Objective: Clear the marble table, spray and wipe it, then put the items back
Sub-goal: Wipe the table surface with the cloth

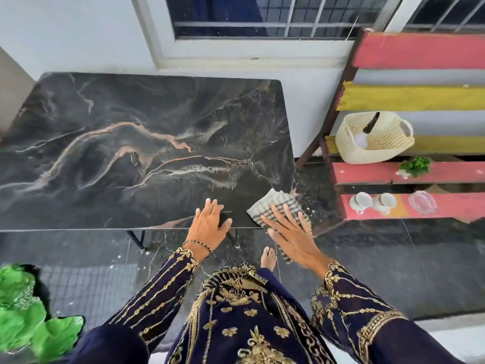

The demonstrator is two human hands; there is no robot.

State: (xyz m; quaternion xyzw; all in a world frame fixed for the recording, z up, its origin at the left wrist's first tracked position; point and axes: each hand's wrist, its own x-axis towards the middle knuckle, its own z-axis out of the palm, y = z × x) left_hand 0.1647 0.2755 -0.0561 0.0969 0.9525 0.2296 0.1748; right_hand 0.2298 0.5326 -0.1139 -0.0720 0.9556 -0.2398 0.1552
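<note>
Table: dark marble table [118, 143] under a window, its long side running left to right before us
Cloth: checked cloth [273, 207] at the near right corner, one end hanging off the table's front edge
Right hand: our right hand [288, 232] lies flat on the cloth, grip spread
Left hand: our left hand [210, 222] is flat on the near edge, fingers spread
Shelf: striped shelf [420, 98] to the right holds a basket [375, 145] and two cups [372, 202]

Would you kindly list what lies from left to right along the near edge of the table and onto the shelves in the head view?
Left hand → cloth under the right hand → two cups → glass dish.
</note>
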